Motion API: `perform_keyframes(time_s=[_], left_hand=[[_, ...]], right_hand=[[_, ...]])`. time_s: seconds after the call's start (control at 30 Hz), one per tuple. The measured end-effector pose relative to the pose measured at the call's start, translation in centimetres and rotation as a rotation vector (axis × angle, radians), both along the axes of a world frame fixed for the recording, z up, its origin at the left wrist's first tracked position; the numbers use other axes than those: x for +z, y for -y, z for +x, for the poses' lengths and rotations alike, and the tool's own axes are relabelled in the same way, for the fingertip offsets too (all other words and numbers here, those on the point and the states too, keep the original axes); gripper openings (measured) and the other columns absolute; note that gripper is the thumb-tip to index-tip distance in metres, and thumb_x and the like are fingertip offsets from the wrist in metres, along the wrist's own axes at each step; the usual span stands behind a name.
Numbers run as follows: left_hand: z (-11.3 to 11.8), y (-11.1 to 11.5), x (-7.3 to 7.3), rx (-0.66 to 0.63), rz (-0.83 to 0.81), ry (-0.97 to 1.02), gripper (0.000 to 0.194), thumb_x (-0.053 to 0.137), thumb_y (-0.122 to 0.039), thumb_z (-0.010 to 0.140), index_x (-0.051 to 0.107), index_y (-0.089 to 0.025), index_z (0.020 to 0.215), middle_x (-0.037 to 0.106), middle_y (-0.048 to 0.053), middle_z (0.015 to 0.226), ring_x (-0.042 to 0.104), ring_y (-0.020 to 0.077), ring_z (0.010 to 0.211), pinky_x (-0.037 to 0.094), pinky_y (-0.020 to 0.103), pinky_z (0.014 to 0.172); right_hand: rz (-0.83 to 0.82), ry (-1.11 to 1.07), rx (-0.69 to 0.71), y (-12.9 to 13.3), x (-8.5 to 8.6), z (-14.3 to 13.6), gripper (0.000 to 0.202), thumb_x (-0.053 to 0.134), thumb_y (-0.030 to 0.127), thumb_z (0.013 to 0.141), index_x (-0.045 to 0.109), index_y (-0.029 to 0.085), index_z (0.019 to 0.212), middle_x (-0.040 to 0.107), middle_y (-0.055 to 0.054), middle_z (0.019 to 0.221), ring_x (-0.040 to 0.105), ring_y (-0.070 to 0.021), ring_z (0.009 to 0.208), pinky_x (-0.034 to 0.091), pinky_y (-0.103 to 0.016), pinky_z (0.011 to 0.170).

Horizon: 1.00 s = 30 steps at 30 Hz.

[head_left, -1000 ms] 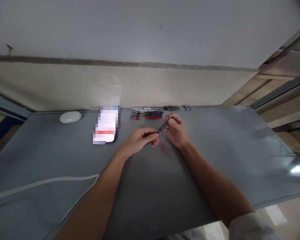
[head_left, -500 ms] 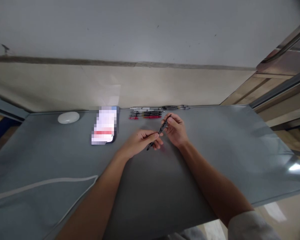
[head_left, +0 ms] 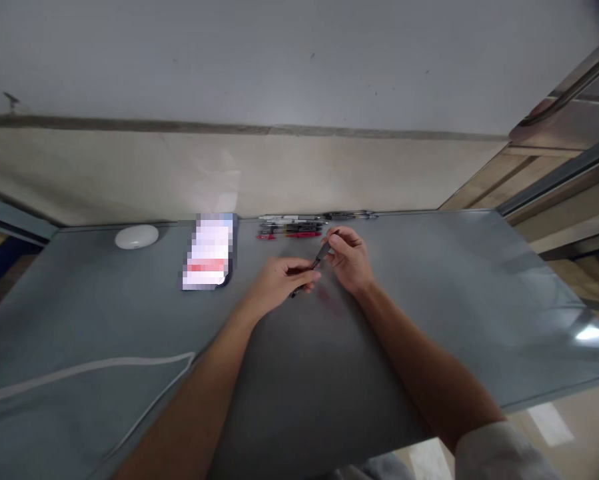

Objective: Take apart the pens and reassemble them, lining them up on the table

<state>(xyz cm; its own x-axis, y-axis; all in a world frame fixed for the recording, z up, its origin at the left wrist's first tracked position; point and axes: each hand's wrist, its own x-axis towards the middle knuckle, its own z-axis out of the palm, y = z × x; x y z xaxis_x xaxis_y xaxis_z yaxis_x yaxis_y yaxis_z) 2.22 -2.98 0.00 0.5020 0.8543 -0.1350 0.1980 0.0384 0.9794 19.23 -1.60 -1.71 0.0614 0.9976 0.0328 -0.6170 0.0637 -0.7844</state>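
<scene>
There was one phone [head_left: 209, 257] on one grey table [head_left: 479, 287]. To the left of the phone was one white oval object [head_left: 136, 237], and nearer to the person than the phone was one white cable [head_left: 104, 363]. To the right of the phone were two hands, one left hand [head_left: 278, 280] and one right hand [head_left: 350, 260], with one dark pen [head_left: 323, 252], and also several lying pens [head_left: 295, 227], too close together for exact counting.

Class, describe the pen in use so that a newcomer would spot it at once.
On the grey table, find the left hand and right hand, nearer than the row of pens by the wall. Between them slants a dark pen; unlike those lying there, it is held.
</scene>
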Motion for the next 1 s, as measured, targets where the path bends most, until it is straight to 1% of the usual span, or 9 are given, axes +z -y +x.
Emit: perform_keyframes(time_s=[0.1, 0.2, 0.3, 0.47, 0.57, 0.73, 0.9, 1.0], left_hand=[[-0.3, 0.0, 0.2, -0.074, -0.121, 0.108, 0.023, 0.065, -0.035, 0.083, 0.07, -0.015, 0.093, 0.07, 0.004, 0.079, 0.063, 0.0122, 0.068, 0.049, 0.026, 0.068], [-0.3, 0.1, 0.4, -0.091, -0.205, 0.196, 0.026, 0.066, -0.034, 0.084, 0.068, -0.014, 0.1, 0.072, 0.006, 0.085, 0.065, 0.0128, 0.068, 0.051, 0.027, 0.067], [-0.4, 0.1, 0.4, -0.116, -0.264, 0.25, 0.027, 0.064, -0.034, 0.086, 0.067, -0.013, 0.103, 0.072, 0.008, 0.087, 0.067, 0.0141, 0.069, 0.053, 0.028, 0.067], [-1.0, 0.2, 0.2, -0.183, -0.327, 0.312, 0.031, 0.061, -0.034, 0.088, 0.062, -0.014, 0.113, 0.073, 0.011, 0.093, 0.069, 0.0173, 0.076, 0.054, 0.033, 0.073], [-1.2, 0.3, 0.3, -0.208, -0.337, 0.344, 0.033, 0.059, -0.034, 0.09, 0.058, -0.016, 0.118, 0.072, 0.011, 0.094, 0.069, 0.0178, 0.076, 0.055, 0.035, 0.074], [-1.3, 0.4, 0.7, -0.235, -0.313, 0.356, 0.035, 0.056, -0.033, 0.091, 0.054, -0.018, 0.123, 0.068, 0.009, 0.094, 0.068, 0.0185, 0.077, 0.055, 0.038, 0.075], [-1.4, 0.4, 1.0, -0.235, -0.287, 0.333, 0.028, 0.057, -0.031, 0.09, 0.055, -0.018, 0.115, 0.066, 0.005, 0.089, 0.068, 0.0168, 0.073, 0.053, 0.036, 0.075], [-1.6, 0.3, 1.0, -0.222, -0.283, 0.282, 0.028, 0.057, -0.033, 0.09, 0.054, -0.017, 0.113, 0.068, 0.007, 0.091, 0.069, 0.0176, 0.075, 0.052, 0.034, 0.074]], right_hand=[[0.026, -0.02, 0.048, 0.1, 0.0, 0.1, 0.02, 0.079, 0.026, 0.066, 0.07, 0.027, 0.083, 0.066, 0.006, 0.076, 0.065, -0.0084, 0.068, 0.056, -0.018, 0.051], [0.038, -0.045, 0.047, 0.2, 0.0, 0.2, 0.021, 0.078, 0.025, 0.067, 0.069, 0.028, 0.086, 0.068, 0.006, 0.079, 0.066, -0.0088, 0.071, 0.056, -0.017, 0.051], [0.043, -0.066, 0.059, 0.3, 0.0, 0.2, 0.019, 0.077, 0.025, 0.068, 0.069, 0.027, 0.085, 0.069, 0.006, 0.081, 0.067, -0.0091, 0.073, 0.057, -0.017, 0.051], [0.019, -0.069, 0.053, 0.3, 0.1, 0.1, 0.02, 0.073, 0.027, 0.073, 0.068, 0.027, 0.093, 0.07, 0.004, 0.087, 0.068, -0.0094, 0.077, 0.059, -0.018, 0.056], [0.01, -0.027, 0.03, 0.2, 0.5, 0.1, 0.02, 0.073, 0.028, 0.074, 0.068, 0.027, 0.093, 0.07, 0.003, 0.088, 0.068, -0.0112, 0.079, 0.059, -0.02, 0.054], [-0.012, 0.007, -0.01, 0.3, 1.5, 0.0, 0.021, 0.075, 0.03, 0.07, 0.068, 0.028, 0.09, 0.07, 0.004, 0.088, 0.067, -0.0104, 0.077, 0.057, -0.02, 0.056], [-0.024, 0.046, -0.092, 0.2, 2.6, 0.1, 0.018, 0.075, 0.03, 0.071, 0.067, 0.028, 0.087, 0.069, 0.005, 0.087, 0.066, -0.0091, 0.074, 0.056, -0.019, 0.057], [-0.011, 0.019, -0.158, -0.4, 3.2, 0.6, 0.018, 0.074, 0.031, 0.072, 0.066, 0.03, 0.088, 0.068, 0.006, 0.092, 0.065, -0.0078, 0.075, 0.056, -0.019, 0.06]])
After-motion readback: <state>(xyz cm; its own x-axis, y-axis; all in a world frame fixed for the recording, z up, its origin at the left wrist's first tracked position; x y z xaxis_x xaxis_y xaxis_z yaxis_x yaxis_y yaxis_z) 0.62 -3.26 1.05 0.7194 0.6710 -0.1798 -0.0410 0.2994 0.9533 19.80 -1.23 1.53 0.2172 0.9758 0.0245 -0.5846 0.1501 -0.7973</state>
